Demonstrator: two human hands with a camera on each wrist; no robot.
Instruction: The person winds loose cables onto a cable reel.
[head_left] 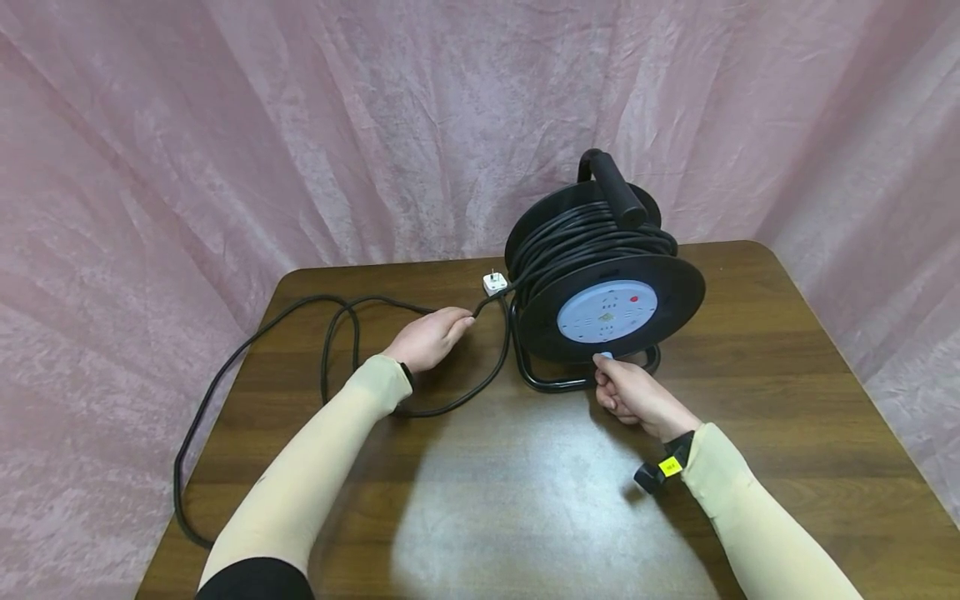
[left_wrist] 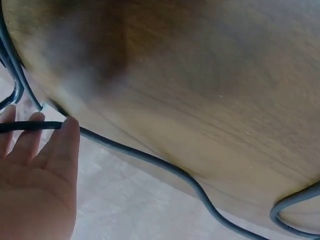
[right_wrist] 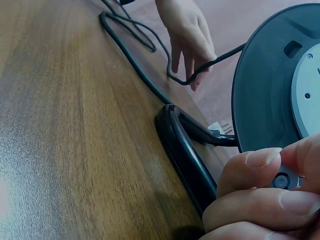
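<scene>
A black cable reel (head_left: 678, 287) stands on the table, black cable wound round its drum and a pale blue socket panel (head_left: 581, 321) on its front. My left hand (head_left: 429, 340) is left of the reel, pinching the cable (left_wrist: 132, 151) between thumb and fingers where it runs off the drum. In the left wrist view the cable crosses the extended fingers (left_wrist: 22, 145). At the reel's lower front rim my right hand (head_left: 636, 395) pinches a small pale knob (right_wrist: 281, 180) between thumb and curled index finger. The hand partly covers the knob.
Loose cable loops (head_left: 438, 412) spread over the left of the wooden table (head_left: 765, 367). A white plug (head_left: 494, 283) lies beside the reel, prongs up. The reel's black tube stand (head_left: 551, 386) rests on the tabletop. Pink curtains (head_left: 420, 125) hang behind.
</scene>
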